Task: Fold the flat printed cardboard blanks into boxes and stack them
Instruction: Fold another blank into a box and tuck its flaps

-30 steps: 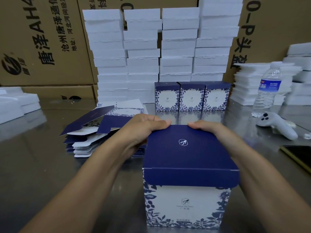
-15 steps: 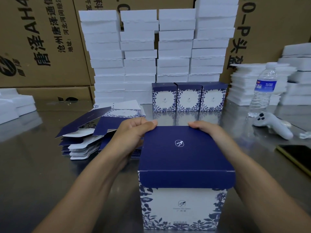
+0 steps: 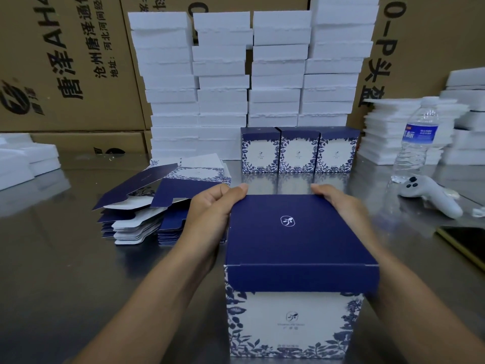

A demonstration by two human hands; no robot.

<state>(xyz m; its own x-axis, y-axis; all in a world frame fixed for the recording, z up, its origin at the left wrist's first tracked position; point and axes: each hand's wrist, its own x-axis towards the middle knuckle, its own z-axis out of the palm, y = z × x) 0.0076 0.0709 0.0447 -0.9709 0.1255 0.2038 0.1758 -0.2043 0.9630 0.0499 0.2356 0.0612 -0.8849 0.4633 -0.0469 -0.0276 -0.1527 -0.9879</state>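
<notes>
A folded box with a navy lid and white sides printed with blue leaves stands upright on the steel table in front of me. My left hand grips its far left top corner, thumb on the lid edge. My right hand holds the far right top corner, fingers curled over the back edge. The lid's front flap hangs down over the front face. A pile of flat printed blanks lies to the left. Three finished boxes stand side by side at the back.
Tall stacks of white foam trays rise behind the finished boxes, with more at right and left. A water bottle, a white controller and a dark phone lie at the right. Brown cartons form the back wall.
The box has shifted slightly left and nearer to me, with the front flap pressed flatter against the front. Both hands keep their hold on the back corners.
</notes>
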